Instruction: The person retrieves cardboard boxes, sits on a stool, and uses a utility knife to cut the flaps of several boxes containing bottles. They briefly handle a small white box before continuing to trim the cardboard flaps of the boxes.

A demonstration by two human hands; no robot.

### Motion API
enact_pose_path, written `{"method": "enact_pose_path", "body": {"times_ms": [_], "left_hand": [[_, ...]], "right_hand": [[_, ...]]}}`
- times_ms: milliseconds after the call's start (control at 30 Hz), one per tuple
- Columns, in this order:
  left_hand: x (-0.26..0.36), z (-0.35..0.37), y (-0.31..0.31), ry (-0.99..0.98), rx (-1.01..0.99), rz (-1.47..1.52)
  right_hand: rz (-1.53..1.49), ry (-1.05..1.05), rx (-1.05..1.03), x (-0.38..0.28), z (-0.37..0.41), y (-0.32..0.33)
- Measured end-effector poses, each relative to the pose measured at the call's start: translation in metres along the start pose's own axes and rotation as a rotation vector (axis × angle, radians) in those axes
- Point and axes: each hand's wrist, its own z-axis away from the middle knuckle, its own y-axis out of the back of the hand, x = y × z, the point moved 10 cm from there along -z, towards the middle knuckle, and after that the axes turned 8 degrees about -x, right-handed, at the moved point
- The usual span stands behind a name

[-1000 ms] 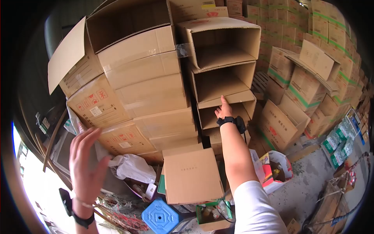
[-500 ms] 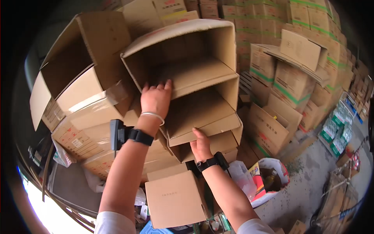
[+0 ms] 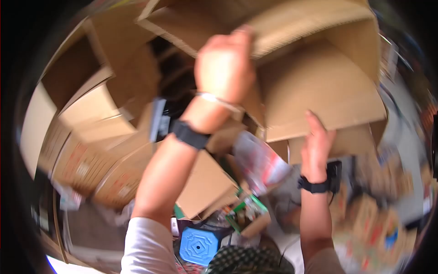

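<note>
A stack of open cardboard boxes, their open sides facing me, fills the upper middle and right. My left hand is closed over the edge between the upper and middle boxes, its fingertips partly hidden and blurred. Below, my right hand holds the front lower edge of the stack, thumb up against the cardboard and fingers underneath. Both wrists wear black straps with small devices, and the left one also has a bracelet.
Another large open carton and taped cartons stand at the left. Beneath my arms are a smaller cardboard box, a plastic bag, a green-edged box of small items and a blue stool.
Both hands have moved right with the stack of boxes, which now sits higher and closer. My view has swung, bringing the blue stool fully into sight and leaving the rear carton wall out.
</note>
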Motion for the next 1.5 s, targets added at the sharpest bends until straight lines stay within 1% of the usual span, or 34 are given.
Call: {"method": "enact_pose_path", "body": {"times_ms": [33, 67, 100, 133, 167, 200, 300, 367, 433, 500, 567, 633, 700, 767, 800, 900, 933, 967, 1033, 1067, 1100, 1133, 1167, 1233, 1267, 1300, 1333, 1367, 1400, 1433, 1467, 1500], "left_hand": [[0.035, 0.006, 0.018, -0.034, -0.012, 0.051], [0.066, 0.012, 0.029, -0.089, 0.005, 0.096], [0.096, 0.021, 0.04, -0.126, 0.05, 0.17], [0.129, 0.027, 0.049, -0.065, 0.003, 0.287], [0.162, 0.031, 0.059, -0.076, -0.019, 0.397], [0.192, 0.038, 0.06, -0.073, -0.035, 0.527], [0.311, 0.062, 0.079, -0.121, -0.05, 0.774], [0.413, 0.083, 0.111, -0.267, -0.033, 0.917], [0.517, 0.1, 0.138, -0.301, -0.141, 1.093], [0.621, 0.114, 0.16, -0.328, -0.205, 1.304], [0.72, 0.124, 0.195, -0.388, -0.221, 1.493], [0.812, 0.133, 0.244, -0.448, -0.201, 1.57], [0.906, 0.138, 0.286, -0.49, -0.306, 1.711], [0.989, 0.146, 0.317, -0.49, -0.343, 1.834], [1.023, 0.15, 0.328, -0.475, -0.308, 1.906], [1.124, 0.164, 0.351, -0.452, -0.356, 1.972], [1.154, 0.167, 0.354, -0.445, -0.384, 1.991], [1.192, 0.172, 0.356, -0.442, -0.41, 2.011], [1.266, 0.18, 0.356, -0.43, -0.455, 2.06], [1.307, 0.187, 0.355, -0.452, -0.48, 2.06], [1.35, 0.196, 0.352, -0.472, -0.502, 2.058], [1.395, 0.203, 0.347, -0.466, -0.485, 2.085], [1.446, 0.214, 0.34, -0.486, -0.518, 2.067], [1.558, 0.248, 0.32, -0.553, -0.648, 2.016], [1.616, 0.273, 0.304, -0.585, -0.682, 1.991], [1.675, 0.298, 0.29, -0.621, -0.706, 1.983], [1.733, 0.329, 0.272, -0.683, -0.754, 1.98], [1.784, 0.361, 0.249, -0.691, -0.787, 1.955], [1.827, 0.396, 0.224, -0.676, -0.844, 1.938], [1.864, 0.429, 0.202, -0.724, -0.851, 1.925], [1.901, 0.467, 0.175, -0.749, -0.913, 1.898], [1.932, 0.504, 0.147, -0.76, -0.95, 1.837]], "right_hand": [[0.136, 0.048, 0.076, -0.047, 0.026, 0.02], [0.238, 0.17, 0.102, -0.085, 0.046, 0.049], [0.371, 0.179, 0.126, -0.126, 0.073, 0.069], [0.473, 0.169, 0.197, -0.159, 0.1, 0.095], [0.48, 0.19, 0.223, -0.194, 0.126, 0.115], [0.558, 0.197, 0.224, -0.231, 0.153, 0.131], [0.741, 0.284, 0.439, -0.333, 0.245, 0.198], [0.886, 0.325, 0.592, -0.404, 0.312, 0.244], [0.951, 0.196, 0.775, -0.472, 0.381, 0.293], [1.084, 0.16, 0.964, -0.548, 0.448, 0.323], [1.219, 0.094, 1.138, -0.626, 0.506, 0.354], [1.443, 0.266, 1.2, -0.709, 0.545, 0.365], [1.549, 0.327, 1.26, -0.793, 0.585, 0.398], [1.727, 0.259, 1.301, -0.862, 0.609, 0.423], [1.804, 0.241, 1.328, -0.888, 0.616, 0.432], [1.889, 0.118, 1.33, -0.95, 0.627, 0.482], [1.898, 0.063, 1.373, -0.97, 0.635, 0.507], [1.898, 0.088, 1.371, -0.991, 0.64, 0.531], [1.979, 0.001, 1.436, -1.024, 0.648, 0.583], [1.957, -0.02, 1.477, -1.038, 0.652, 0.611], [1.957, -0.015, 1.479, -1.05, 0.655, 0.644], [1.923, -0.021, 1.492, -1.065, 0.662, 0.686], [1.887, -0.031, 1.51, -1.081, 0.671, 0.734], [1.831, -0.064, 1.513, -1.111, 0.7, 0.854], [1.769, -0.117, 1.555, -1.121, 0.718, 0.92], [1.64, 0.03, 1.459, -1.124, 0.739, 0.987], [1.67, 0.0, 1.534, -1.129, 0.755, 1.051], [1.543, -0.014, 1.611, -1.123, 0.779, 1.115], [1.508, -0.215, 1.798, -1.116, 0.815, 1.186], [1.469, -0.251, 1.811, -1.101, 0.821, 1.238], [1.464, -0.162, 1.718, -1.086, 0.829, 1.296], [1.27, -0.396, 1.855, -1.061, 0.853, 1.35]]}}
